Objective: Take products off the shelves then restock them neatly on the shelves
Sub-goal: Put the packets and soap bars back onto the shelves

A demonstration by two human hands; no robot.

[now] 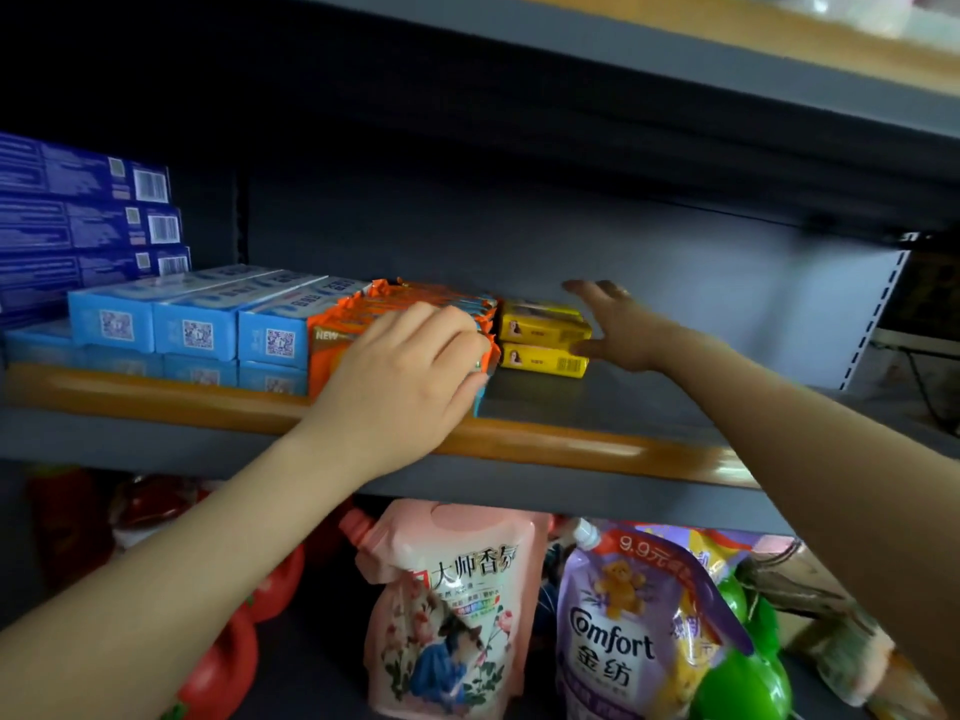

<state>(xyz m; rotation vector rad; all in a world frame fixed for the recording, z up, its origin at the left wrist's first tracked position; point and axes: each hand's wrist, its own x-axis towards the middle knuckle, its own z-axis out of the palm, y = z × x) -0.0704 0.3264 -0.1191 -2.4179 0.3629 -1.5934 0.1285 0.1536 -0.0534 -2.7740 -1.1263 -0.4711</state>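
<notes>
On the grey shelf [597,402] stands a bundle of orange packs [415,298] between light blue boxes [197,324] on its left and two stacked yellow boxes [540,343] on its right. My left hand [410,371] lies over the front right end of the orange packs, fingers curled round their edge. My right hand [618,324] reaches in at the right side of the yellow boxes, fingers spread and straight, thumb touching the lower box.
Dark blue boxes [88,220] are stacked at the back left. The shelf has an orange front rail [571,444]. Below sit a pink refill pouch [452,610], a purple Comfort pouch [623,631], red bottles [228,662] and green bottles [748,678]. The shelf right of the yellow boxes is bare.
</notes>
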